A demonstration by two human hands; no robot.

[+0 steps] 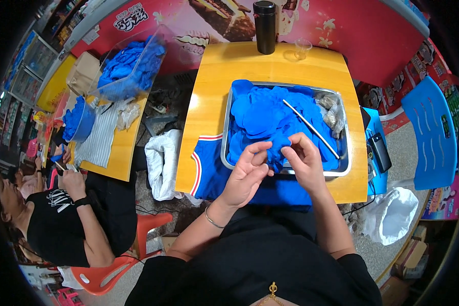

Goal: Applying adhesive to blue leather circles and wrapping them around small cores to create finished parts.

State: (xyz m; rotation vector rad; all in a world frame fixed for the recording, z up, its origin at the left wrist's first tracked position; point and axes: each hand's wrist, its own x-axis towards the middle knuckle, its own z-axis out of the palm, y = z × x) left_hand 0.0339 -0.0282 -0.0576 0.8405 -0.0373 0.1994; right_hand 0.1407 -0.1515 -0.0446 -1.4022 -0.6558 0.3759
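Between my two hands is a small, crumpled blue fabric piece (pixel 276 152), gathered like a flower. My right hand (pixel 307 164) pinches it between thumb and fingers. My left hand (pixel 246 173) meets it from the other side, fingers curled and closed at its edge; the exact grip is partly hidden. Just beyond them, a metal tray (pixel 348 148) holds a heap of round blue fabric petals (pixel 262 115). A thin white stick (pixel 311 127) lies slantwise over the heap. Small clear bags (pixel 332 115) of something I cannot make out sit at the tray's right end.
The tray stands on a yellow table (pixel 214 66), with a black flask (pixel 265 28) and clear cup (pixel 302 48) at the back. A blue garment (pixel 209 168) lies under the tray's left side. Another person (pixel 61 224) works at left beside a bin of blue fabric (pixel 130 66). A blue chair (pixel 433 132) stands right.
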